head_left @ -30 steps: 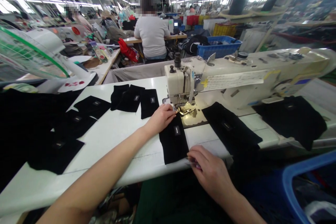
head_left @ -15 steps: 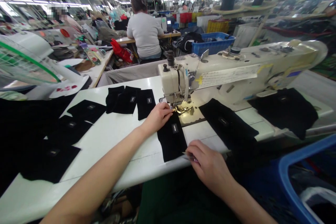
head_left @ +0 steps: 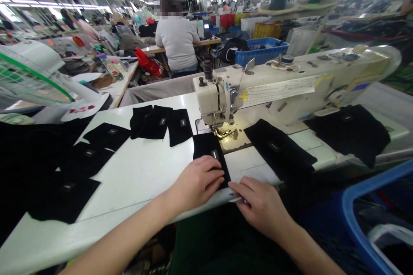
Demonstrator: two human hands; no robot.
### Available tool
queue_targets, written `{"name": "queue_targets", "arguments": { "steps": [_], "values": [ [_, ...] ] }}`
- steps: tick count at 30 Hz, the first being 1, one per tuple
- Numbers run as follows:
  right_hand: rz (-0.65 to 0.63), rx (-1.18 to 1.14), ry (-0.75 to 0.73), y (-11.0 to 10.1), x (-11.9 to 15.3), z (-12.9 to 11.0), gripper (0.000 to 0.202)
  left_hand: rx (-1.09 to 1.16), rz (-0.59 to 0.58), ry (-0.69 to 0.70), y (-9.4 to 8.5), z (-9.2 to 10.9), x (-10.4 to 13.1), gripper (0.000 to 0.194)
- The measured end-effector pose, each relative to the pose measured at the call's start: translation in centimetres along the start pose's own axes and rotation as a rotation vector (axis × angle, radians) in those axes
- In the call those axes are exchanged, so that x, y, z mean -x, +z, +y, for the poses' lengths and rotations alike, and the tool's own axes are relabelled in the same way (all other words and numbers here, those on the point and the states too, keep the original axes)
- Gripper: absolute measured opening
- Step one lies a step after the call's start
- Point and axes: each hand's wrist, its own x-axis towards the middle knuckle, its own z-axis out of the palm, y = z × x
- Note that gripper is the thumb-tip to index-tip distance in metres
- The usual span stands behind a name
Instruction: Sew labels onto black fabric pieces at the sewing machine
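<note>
Below the sewing machine's needle area lies a black fabric piece [head_left: 206,142] with a small label, partly hidden by my left hand [head_left: 201,180]. That hand's fingers are bent together over the fabric near the table's front edge, the tips at its right side. My right hand [head_left: 260,204] is closed around small thread snips [head_left: 237,200]; only a thin silver tip shows past the fingers, close to the fabric's lower right corner. The sewing machine [head_left: 209,99] stands just behind, its gold-coloured presser foot [head_left: 224,132] beyond the fabric's top edge.
Several labelled black pieces [head_left: 180,126] lie left on the white table [head_left: 145,172]. Two more, a near one [head_left: 277,146] and a far one [head_left: 351,131], lie right. A blue basket [head_left: 346,210] stands at lower right, a fan [head_left: 35,75] at left. Another person [head_left: 177,43] sits ahead.
My left hand has moved from beside the presser foot down towards me, onto the lower part of the fabric piece. My right hand has stayed nearly in place with the snips.
</note>
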Motion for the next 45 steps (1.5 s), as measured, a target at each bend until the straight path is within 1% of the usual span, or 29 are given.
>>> {"name": "queue_targets", "arguments": {
  "steps": [2, 3, 5, 8, 10, 16, 28, 30, 32, 34, 36, 39, 40, 42, 45],
  "values": [
    [-0.002, 0.003, -0.005, -0.1, -0.1, 0.1, 0.037, -0.009, -0.062, 0.054, 0.0, 1.9, 0.9, 0.022],
    [-0.006, 0.004, -0.005, -0.1, -0.2, 0.2, 0.037, -0.034, -0.074, 0.075, 0.0, 2.4, 1.3, 0.025],
    [-0.015, 0.003, -0.004, -0.1, -0.4, 0.3, 0.037, -0.092, -0.068, 0.108, 0.2, 2.6, 1.7, 0.029],
    [-0.022, 0.003, 0.001, -0.1, -1.0, 0.4, 0.035, -0.137, -0.048, 0.138, 0.5, 1.9, 1.8, 0.029],
    [-0.024, 0.009, 0.007, -0.1, -1.5, 0.4, 0.035, -0.148, -0.042, 0.134, 0.6, 1.4, 1.6, 0.028],
    [-0.038, 0.031, 0.041, -0.1, -2.8, 0.8, 0.036, -0.146, -0.085, 0.103, 0.2, 0.5, 0.6, 0.028],
    [-0.118, 0.123, 0.096, -0.4, -5.9, 1.2, 0.034, -0.151, -0.04, 0.089, 0.1, -2.5, -0.5, 0.028],
    [-0.101, 0.132, 0.096, -0.4, -6.1, 1.2, 0.034, -0.154, -0.044, 0.092, -0.1, -2.8, -0.8, 0.028],
    [-0.036, 0.143, 0.114, -0.6, -5.9, 1.4, 0.033, -0.155, -0.061, 0.089, -0.4, -3.2, -1.1, 0.028],
    [0.052, 0.164, 0.173, -1.1, -5.5, 1.6, 0.027, -0.155, -0.076, 0.08, -0.5, -3.6, -1.3, 0.028],
    [0.126, 0.205, 0.277, -2.1, -4.9, 2.0, 0.021, -0.155, -0.082, 0.072, -0.6, -4.1, -1.5, 0.029],
    [0.183, 0.328, 0.462, -3.7, -4.0, 3.1, 0.017, -0.156, -0.079, 0.071, -0.6, -4.9, -1.7, 0.03],
    [0.182, 0.377, 0.515, -4.2, -3.8, 3.6, 0.018, -0.157, -0.076, 0.071, -0.6, -5.2, -1.8, 0.03],
    [0.14, 0.45, 0.592, -4.9, -3.5, 4.6, 0.022, -0.158, -0.069, 0.069, -0.6, -5.7, -2.0, 0.03],
    [0.07, 0.465, 0.609, -5.3, -3.4, 5.8, 0.022, -0.159, -0.055, 0.053, -0.6, -6.4, -2.3, 0.03]
  ]
}}
